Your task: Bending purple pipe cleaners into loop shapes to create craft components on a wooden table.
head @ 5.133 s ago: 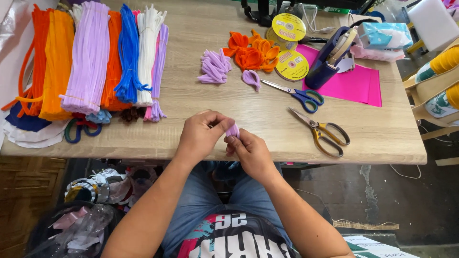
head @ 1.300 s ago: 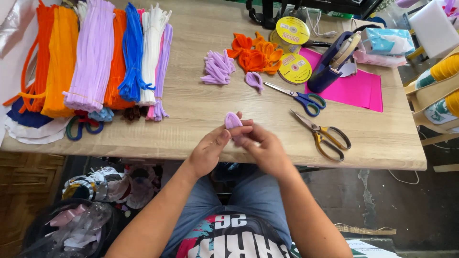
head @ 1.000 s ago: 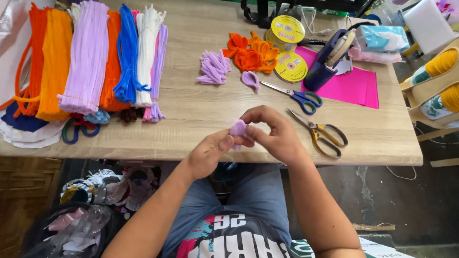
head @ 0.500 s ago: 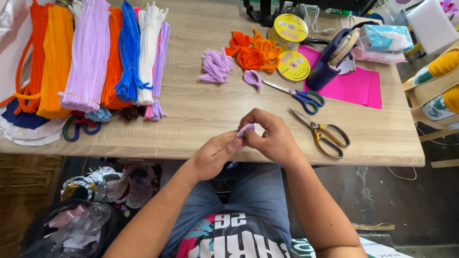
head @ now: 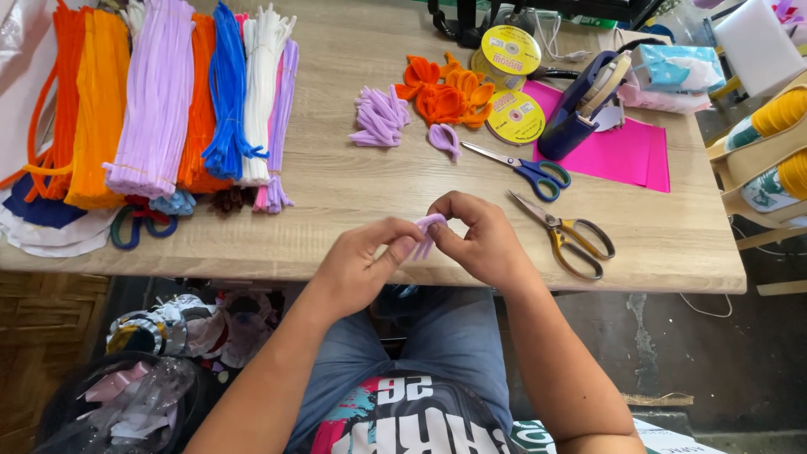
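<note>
Both hands, left hand and right hand, pinch one lilac pipe-cleaner piece with fingers clamped, over the surface's near edge, two scissors just beside.

My left hand and right hand meet fingertip to fingertip, pinched closed, forearms converging from six o'clock.

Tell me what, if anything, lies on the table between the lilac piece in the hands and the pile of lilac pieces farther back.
Nothing visible does. The lilac piece is pinched by the left hand and right hand; only bare table lies toward the lilac pile. The blue scissors lie off to the right.
</note>
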